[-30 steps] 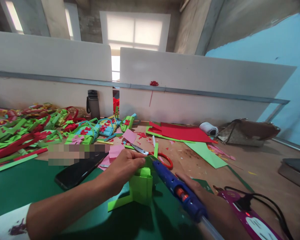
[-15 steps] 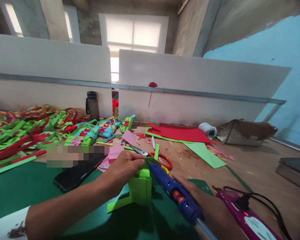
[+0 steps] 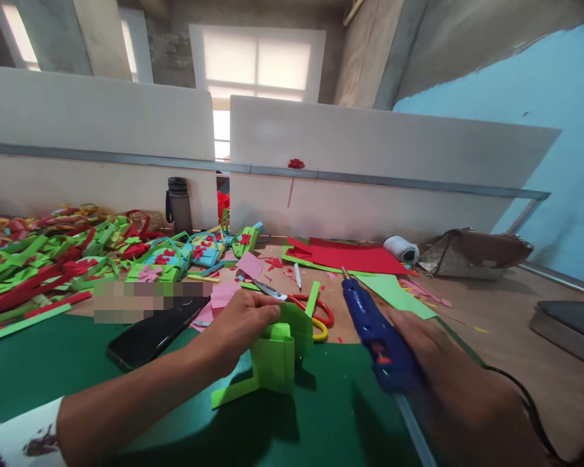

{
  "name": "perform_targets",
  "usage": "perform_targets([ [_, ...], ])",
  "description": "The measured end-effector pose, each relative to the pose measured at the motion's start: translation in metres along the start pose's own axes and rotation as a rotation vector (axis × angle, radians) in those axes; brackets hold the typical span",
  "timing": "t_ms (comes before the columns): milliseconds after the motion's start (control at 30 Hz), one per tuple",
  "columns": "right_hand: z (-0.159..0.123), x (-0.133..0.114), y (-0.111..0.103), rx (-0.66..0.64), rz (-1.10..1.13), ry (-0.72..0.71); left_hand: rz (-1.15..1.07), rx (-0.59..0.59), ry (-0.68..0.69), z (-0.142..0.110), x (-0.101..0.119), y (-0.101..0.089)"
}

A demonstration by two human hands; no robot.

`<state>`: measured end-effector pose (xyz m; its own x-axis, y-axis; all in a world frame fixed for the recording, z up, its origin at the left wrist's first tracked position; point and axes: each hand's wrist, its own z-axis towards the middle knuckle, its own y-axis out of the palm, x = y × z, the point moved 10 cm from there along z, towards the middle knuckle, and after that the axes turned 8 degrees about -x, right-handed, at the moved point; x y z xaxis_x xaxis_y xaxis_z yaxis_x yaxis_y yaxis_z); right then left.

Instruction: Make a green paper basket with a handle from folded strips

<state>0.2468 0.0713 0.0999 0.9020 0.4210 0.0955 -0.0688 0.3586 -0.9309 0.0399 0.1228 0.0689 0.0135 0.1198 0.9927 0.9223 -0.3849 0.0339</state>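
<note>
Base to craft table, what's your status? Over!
Left hand holding folded green paper. Right hand gripping glue gun, tip away from the paper. Scissors lying just behind it. Over.

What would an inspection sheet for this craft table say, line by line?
Surface: green mat in front, brown covering beyond it.
Job's things: folded green paper piece, upright; blue glue gun, its nozzle apart from the paper.
Clutter: heaped paper shapes, scissors, phone.
Hands: left hand holds the paper piece; right hand grips the glue gun.
Cables: dark cable beside the right hand; its ends cannot be seen.
Surroundings: white boards, bottle, handbag.
</note>
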Motion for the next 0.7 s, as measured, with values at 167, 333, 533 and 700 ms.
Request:
perform_targets([
  [167,0.005,-0.004,0.025,-0.074,-0.474,-0.043,0.007,0.006,-0.034,0.001,-0.005,-0.001],
  [333,0.009,0.006,0.053,-0.41,-0.298,-0.07,-0.004,-0.059,-0.016,-0.001,-0.002,0.008],
  [533,0.042,0.024,0.032,-0.41,0.931,0.317,0.058,-0.026,0.0,-0.005,0.002,0.008],
  [700,0.084,0.032,0.08,-0.403,1.22,0.603,0.097,-0.059,0.0,-0.005,-0.002,0.011],
])
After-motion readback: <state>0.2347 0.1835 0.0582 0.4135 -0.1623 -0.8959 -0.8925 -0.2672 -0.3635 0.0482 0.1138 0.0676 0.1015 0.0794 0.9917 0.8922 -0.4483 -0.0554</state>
